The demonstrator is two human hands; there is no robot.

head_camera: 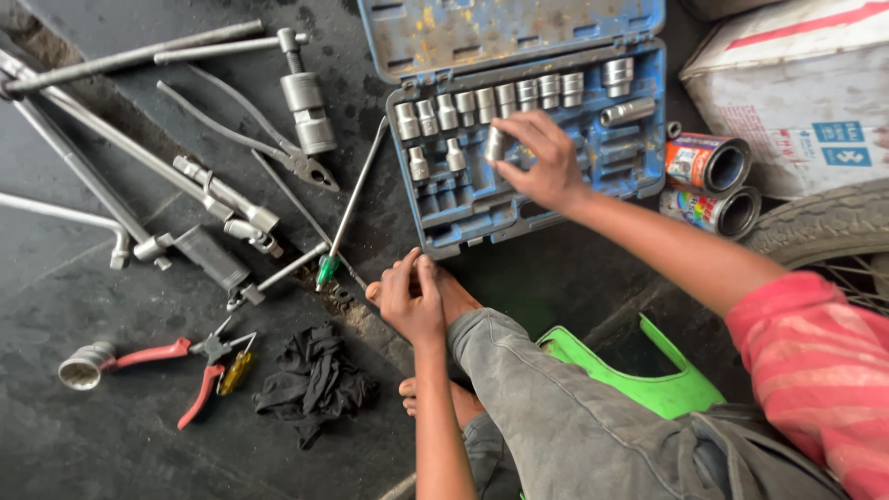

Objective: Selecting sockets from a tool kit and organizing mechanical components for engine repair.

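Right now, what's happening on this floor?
A person sits low on a green stool beside an open blue socket case. The right hand reaches into the case, fingertips pinching a silver socket just below the top row. The left hand rests on their foot. To the left, the dark floor holds long wrenches, pliers, red-handled pliers, a green-handled screwdriver and a black rag. Two cans lie right of the case.

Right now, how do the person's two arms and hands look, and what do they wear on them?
Both hands are bare: no gloves, rings or watch show. The right hand comes from an arm bare up to a short sleeve striped in pink and red. The left hand and its forearm are bare as far as the picture shows; no sleeve is visible there.
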